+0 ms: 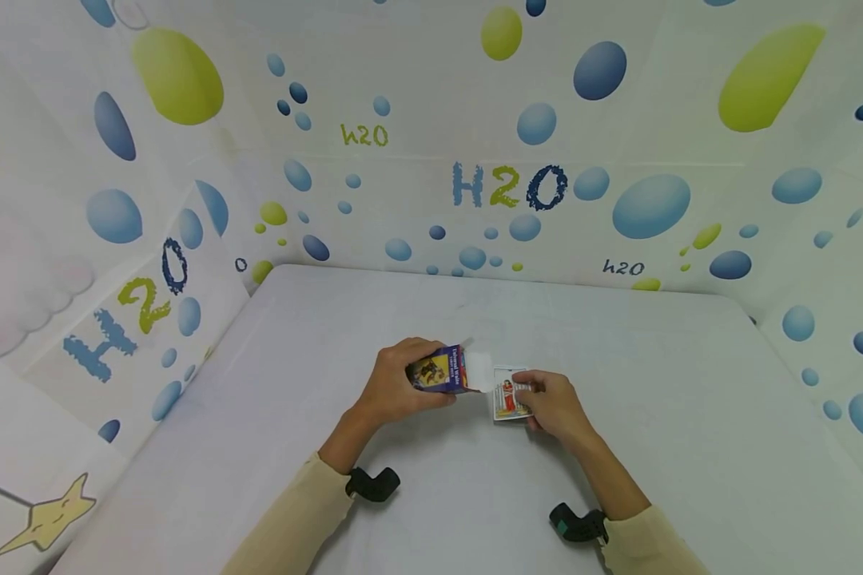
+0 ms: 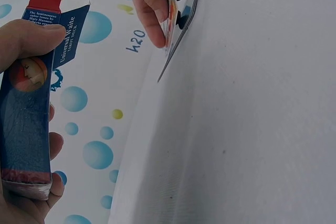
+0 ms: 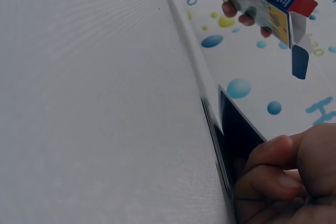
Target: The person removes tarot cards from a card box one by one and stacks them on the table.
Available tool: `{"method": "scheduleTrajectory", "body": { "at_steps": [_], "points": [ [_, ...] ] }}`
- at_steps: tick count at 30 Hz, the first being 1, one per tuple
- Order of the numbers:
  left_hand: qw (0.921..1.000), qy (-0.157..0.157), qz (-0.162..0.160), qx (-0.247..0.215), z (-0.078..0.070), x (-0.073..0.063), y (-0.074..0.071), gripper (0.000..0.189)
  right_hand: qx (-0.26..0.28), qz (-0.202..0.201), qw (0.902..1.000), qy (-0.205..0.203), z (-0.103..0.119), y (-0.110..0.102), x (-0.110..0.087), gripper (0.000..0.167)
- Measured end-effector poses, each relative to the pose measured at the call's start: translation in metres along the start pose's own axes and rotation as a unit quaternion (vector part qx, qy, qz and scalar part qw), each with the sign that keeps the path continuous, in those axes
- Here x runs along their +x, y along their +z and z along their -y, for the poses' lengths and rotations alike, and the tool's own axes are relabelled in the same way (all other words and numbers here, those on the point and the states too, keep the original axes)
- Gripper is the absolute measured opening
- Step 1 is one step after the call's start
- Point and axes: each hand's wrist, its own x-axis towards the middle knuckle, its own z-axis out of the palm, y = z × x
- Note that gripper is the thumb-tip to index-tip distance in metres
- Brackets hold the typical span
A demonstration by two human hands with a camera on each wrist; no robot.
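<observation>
My left hand [image 1: 395, 385] grips a blue tarot card box [image 1: 434, 371], with the thumb on one narrow side and the fingers round the other. The box is tilted above the table, its end flap open toward the right; in the left wrist view the box [image 2: 25, 129] shows "Universal Waite Tarot Deck" on the flap. My right hand [image 1: 559, 406] pinches tarot cards [image 1: 506, 397], picture side up, just right of the box. The right wrist view shows one dark-backed card [image 3: 236, 124] angled apart from a thin stack [image 3: 215, 145] near the table. How many cards are held is hidden.
A white-covered table [image 1: 431, 495] spreads beneath both hands. Behind it and at the sides hang white sheets [image 1: 417, 200] printed with blue and green drops and "H2O". Each wrist wears a black camera mount, the left mount [image 1: 374, 484] and the right mount [image 1: 577, 523].
</observation>
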Motion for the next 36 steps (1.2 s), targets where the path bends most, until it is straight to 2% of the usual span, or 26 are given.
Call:
{"method": "scheduleTrajectory", "body": {
  "at_steps": [16,25,28,33,36],
  "points": [
    [1.0000,-0.004,-0.001,0.000,0.0005,-0.0003,-0.0010,0.073,-0.037,-0.003,0.9992,-0.015,-0.0042,0.0019,0.0029,0.033],
    [1.0000,-0.004,-0.002,-0.003,0.0004,-0.0013,-0.0014,0.074,-0.128,-0.026,0.9908,-0.035,-0.0016,0.0047,0.0016,0.040],
    [1.0000,-0.005,-0.002,-0.005,0.0006,-0.0015,-0.0015,0.073,-0.142,-0.034,0.9886,-0.036,-0.0005,0.0056,0.0009,0.044],
    [1.0000,0.001,-0.003,-0.007,0.0006,-0.0008,-0.0019,0.073,-0.149,-0.050,0.9865,-0.046,0.0004,0.0044,-0.0007,0.053],
    [1.0000,0.004,-0.002,-0.009,0.0003,-0.0001,-0.0020,0.073,-0.134,-0.051,0.9887,-0.044,0.0002,0.0034,-0.0012,0.058]
  ]
}}
